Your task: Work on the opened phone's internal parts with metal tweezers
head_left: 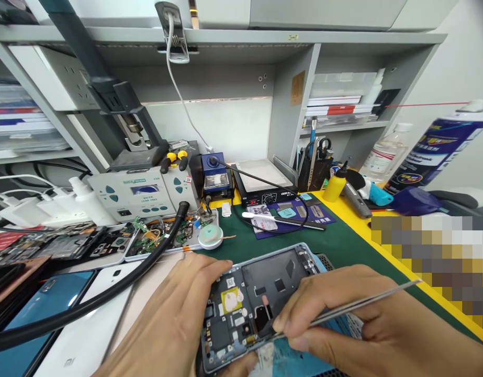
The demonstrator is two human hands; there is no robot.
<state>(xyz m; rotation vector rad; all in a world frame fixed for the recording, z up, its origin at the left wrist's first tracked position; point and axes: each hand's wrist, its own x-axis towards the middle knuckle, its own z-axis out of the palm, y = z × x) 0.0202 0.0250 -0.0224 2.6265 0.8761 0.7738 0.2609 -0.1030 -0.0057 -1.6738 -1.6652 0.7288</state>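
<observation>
The opened phone lies on the green mat at the near edge of the counter, back cover off, boards and a yellow patch showing inside. The left hand is curled around the phone's left edge, fingers on the frame, pinning it down. The right hand is pinched shut on tweezers, whose tip sits down inside the lower middle of the phone while the tail sticks out to the right.

Room is pretty tight. On the left a thick black hose cuts across just beside the left hand, over a white phone and a blue phone lying flat. Right behind the left hand is a tray full of green board bits and small parts, with a solder wick reel at its right end. The only open stretch is the green mat between the phone and the blue pad, which has a swab and some small cards on it.

Farther back, a black cup holds pens and scissors, with a yellow bottle just beside it. A spray can leans at the far right, well apart from the hands.
</observation>
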